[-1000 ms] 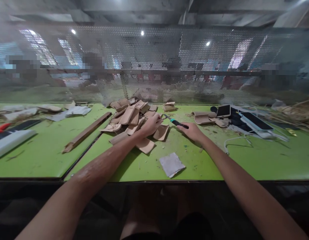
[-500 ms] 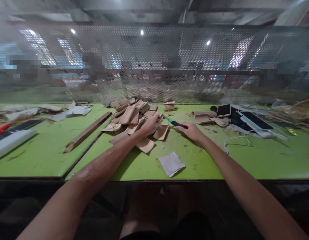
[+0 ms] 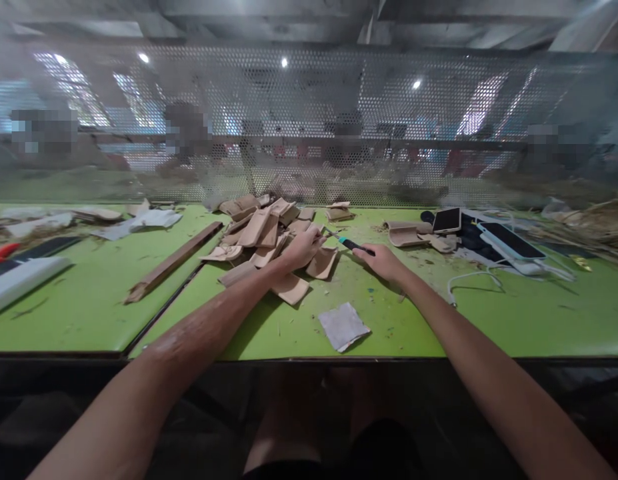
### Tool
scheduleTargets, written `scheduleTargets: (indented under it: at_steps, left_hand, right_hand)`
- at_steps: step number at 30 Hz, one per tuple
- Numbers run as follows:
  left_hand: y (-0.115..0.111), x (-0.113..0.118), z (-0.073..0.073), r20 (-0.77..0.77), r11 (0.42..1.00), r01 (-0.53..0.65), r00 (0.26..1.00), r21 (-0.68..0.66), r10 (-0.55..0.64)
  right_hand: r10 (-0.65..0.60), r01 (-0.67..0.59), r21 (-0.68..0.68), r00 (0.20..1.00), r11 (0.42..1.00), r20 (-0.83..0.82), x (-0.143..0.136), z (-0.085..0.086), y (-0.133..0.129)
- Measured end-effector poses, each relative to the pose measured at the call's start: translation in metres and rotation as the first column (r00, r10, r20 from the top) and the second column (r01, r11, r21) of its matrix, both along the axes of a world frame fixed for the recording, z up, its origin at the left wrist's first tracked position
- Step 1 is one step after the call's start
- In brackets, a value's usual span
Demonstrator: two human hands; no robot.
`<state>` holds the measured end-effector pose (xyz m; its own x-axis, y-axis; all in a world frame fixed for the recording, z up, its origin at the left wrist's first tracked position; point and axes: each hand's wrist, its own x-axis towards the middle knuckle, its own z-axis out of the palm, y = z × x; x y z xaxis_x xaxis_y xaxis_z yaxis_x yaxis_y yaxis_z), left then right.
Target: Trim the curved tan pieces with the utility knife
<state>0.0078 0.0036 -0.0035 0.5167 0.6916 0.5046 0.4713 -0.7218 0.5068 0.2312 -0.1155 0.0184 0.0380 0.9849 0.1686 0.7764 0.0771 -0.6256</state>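
Head view: green table [image 3: 413, 320], perforated screen [image 3: 309, 107] beyond; right hand [image 3: 386, 261] grips black-handled tool [image 3: 353, 245], long axis slanting, tip far-left; left hand [image 3: 303, 249], hold unclear.

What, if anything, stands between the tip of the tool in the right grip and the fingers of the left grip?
Nothing visible does. The tool in the right grip points at the left grip; whether the tip touches is too small to tell. A curved brown piece lies on the near side, not across that line.
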Motion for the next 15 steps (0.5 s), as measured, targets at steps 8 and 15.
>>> scheduleTargets:
  at_steps: [8,15]
  left_hand:
    - [-0.0037,0.0,0.0026,0.013,1.0,0.0,1.0,0.012,0.0]
    - [-0.0055,-0.001,0.0044,0.001,1.0,0.007,1.0,0.019,-0.007]
  right_hand:
    - [-0.018,0.022,0.098,0.999,0.995,-0.045,0.0022,-0.0032,0.0018]
    - [0.024,-0.022,0.042,0.999,0.999,-0.043,0.0035,-0.0036,0.0014]
